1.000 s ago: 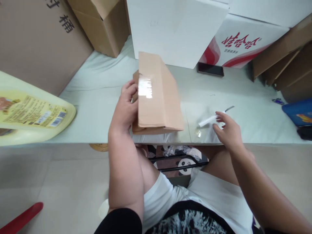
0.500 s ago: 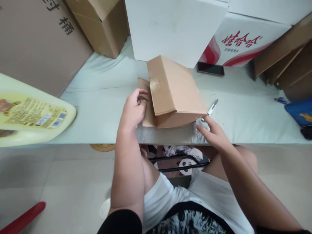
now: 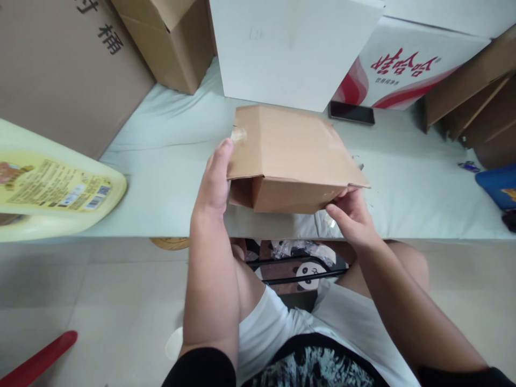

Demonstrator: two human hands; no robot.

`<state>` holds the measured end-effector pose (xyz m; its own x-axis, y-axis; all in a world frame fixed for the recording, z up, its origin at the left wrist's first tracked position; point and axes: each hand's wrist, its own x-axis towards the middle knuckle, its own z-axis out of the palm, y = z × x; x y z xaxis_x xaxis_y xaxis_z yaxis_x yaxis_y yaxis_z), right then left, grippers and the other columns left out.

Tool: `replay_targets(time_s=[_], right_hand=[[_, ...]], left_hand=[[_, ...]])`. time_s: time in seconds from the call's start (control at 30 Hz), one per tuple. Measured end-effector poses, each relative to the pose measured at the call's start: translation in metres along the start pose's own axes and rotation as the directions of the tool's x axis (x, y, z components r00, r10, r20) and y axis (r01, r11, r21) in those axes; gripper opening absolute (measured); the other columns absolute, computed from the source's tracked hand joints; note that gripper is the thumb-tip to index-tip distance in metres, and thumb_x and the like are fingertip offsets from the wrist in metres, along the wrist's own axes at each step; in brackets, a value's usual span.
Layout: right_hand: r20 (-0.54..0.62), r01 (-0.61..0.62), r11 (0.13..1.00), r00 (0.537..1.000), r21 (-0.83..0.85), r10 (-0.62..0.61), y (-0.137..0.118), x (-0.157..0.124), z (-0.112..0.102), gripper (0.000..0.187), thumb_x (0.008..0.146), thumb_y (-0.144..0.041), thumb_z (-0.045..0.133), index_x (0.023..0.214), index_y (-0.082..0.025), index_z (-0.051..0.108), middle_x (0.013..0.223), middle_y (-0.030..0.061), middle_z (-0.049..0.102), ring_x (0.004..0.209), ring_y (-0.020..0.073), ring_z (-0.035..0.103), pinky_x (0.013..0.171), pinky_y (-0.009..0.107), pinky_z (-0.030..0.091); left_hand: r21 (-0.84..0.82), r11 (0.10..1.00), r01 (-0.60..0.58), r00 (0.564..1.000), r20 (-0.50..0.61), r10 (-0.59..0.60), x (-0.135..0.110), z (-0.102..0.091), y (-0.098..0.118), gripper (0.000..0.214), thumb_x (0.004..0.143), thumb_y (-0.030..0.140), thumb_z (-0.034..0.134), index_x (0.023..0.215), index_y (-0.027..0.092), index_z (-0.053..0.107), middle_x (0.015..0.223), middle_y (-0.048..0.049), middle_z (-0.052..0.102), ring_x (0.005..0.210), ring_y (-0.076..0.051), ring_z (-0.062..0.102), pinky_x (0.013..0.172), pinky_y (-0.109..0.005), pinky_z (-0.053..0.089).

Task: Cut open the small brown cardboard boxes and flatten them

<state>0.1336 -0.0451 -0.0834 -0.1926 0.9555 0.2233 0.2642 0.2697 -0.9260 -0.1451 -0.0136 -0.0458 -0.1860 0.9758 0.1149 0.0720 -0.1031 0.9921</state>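
Observation:
A small brown cardboard box (image 3: pixel 302 156) is between my hands above the cloth-covered table, its flaps partly loose at both ends. My left hand (image 3: pixel 215 180) grips the left end, thumb pressed on the flap that carries a piece of tape. Under that flap a dark opening shows. At the lower right corner my right hand (image 3: pixel 350 212) holds the box, thumb in front and fingers partly hidden beneath the right flap. Just behind the box's right edge, a bit of the metal cutter (image 3: pixel 358 161) peeks out; most of it is covered.
A black phone (image 3: pixel 351 113) lies by a white carton with red lettering (image 3: pixel 403 70). A tall white box (image 3: pixel 290 54) stands behind. At the left is a yellow bottle (image 3: pixel 60 188), at the right a blue item (image 3: pixel 497 185). The table's front edge runs close below my hands.
My left hand has closed on the box's left flap, and my right hand has taken hold of the right end. The box has turned and shifted right, covering most of the cutter.

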Motion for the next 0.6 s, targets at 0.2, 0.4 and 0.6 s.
replay_targets(time_s=[0.2,0.4,0.6], right_hand=[[-0.255,-0.13,0.99,0.96,-0.055,0.112,0.004,0.0,-0.002,0.055,0.072,-0.046,0.079,0.097,-0.027,0.035,0.092,-0.0003,0.053,0.087,0.0177,0.058,0.085,0.036,0.052],[-0.358,-0.381,0.92,0.875,-0.096,0.325,-0.01,-0.006,-0.011,0.074,0.059,-0.044,0.09,0.111,-0.026,0.04,0.092,0.0024,0.063,0.079,0.02,0.062,0.065,0.032,0.053],[-0.068,-0.321,0.92,0.937,0.224,0.343,-0.007,-0.016,-0.022,0.048,0.078,-0.059,0.077,0.108,-0.026,0.059,0.107,0.0034,0.07,0.099,0.0207,0.068,0.088,0.036,0.059]], left_hand=[[-0.102,0.991,0.087,0.995,0.055,-0.081,0.0,-0.001,0.005,0.035,0.087,0.046,0.063,0.111,0.02,0.067,0.107,-0.007,0.076,0.113,-0.028,0.07,0.094,-0.037,0.059],[-0.153,0.987,0.049,0.988,0.151,-0.026,-0.001,0.001,0.001,0.046,0.089,0.052,0.06,0.123,0.021,0.064,0.121,-0.0099,0.073,0.127,-0.032,0.065,0.1,-0.04,0.057],[-0.249,0.967,0.058,0.975,0.221,-0.002,-0.005,-0.004,0.003,0.077,0.071,0.047,0.085,0.139,0.025,0.056,0.142,-0.0114,0.062,0.14,-0.036,0.055,0.112,-0.043,0.051]])
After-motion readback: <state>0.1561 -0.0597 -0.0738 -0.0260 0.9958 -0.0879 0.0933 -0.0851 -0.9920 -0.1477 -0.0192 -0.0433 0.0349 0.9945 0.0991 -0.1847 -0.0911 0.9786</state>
